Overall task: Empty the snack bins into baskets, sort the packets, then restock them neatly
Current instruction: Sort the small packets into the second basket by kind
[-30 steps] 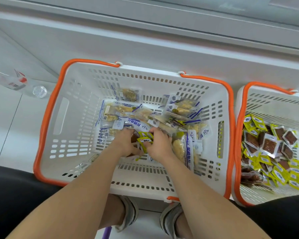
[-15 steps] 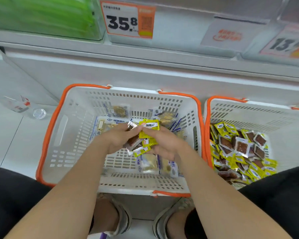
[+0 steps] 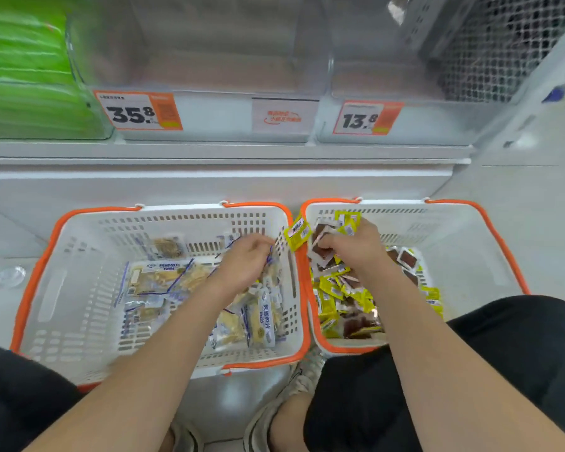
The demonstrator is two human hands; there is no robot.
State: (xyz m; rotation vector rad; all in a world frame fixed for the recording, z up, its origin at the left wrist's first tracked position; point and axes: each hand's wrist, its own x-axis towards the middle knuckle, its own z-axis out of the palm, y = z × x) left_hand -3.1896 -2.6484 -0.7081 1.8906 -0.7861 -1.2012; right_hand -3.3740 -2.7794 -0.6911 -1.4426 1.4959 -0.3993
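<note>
While a person crouches before a low shop shelf, two white baskets with orange rims sit side by side on the floor in front of them, their rims touching.

The left basket (image 3: 79,256) holds clear packets (image 3: 157,278) with blue print and pale yellow snacks inside, spread across its base. The left hand (image 3: 245,262) hovers over the far right corner of this basket, knuckles up, its fingers (image 3: 261,243) curled inward. I cannot tell whether they hold anything.

The right basket (image 3: 454,256) holds a heap of small yellow packets (image 3: 330,298) with dark brown contents. The right hand (image 3: 353,246) is above the far left corner of this basket, its fingers (image 3: 327,246) curled round a small bunch of the same yellow and brown packets (image 3: 348,220).

One loose yellow packet (image 3: 296,231), blurred, hangs above the place where the two rims meet, between the hands and just beyond the left fingertips. I cannot tell if anything touches it.

On the shelf above stand two clear bins (image 3: 209,44), each with an orange and white price tag, one reading 35.8 (image 3: 137,110) and the other 13.8 (image 3: 367,118). Green packs (image 3: 23,76) fill the bin at far left. A clear bottle (image 3: 10,275) lies on the floor left of the baskets.
</note>
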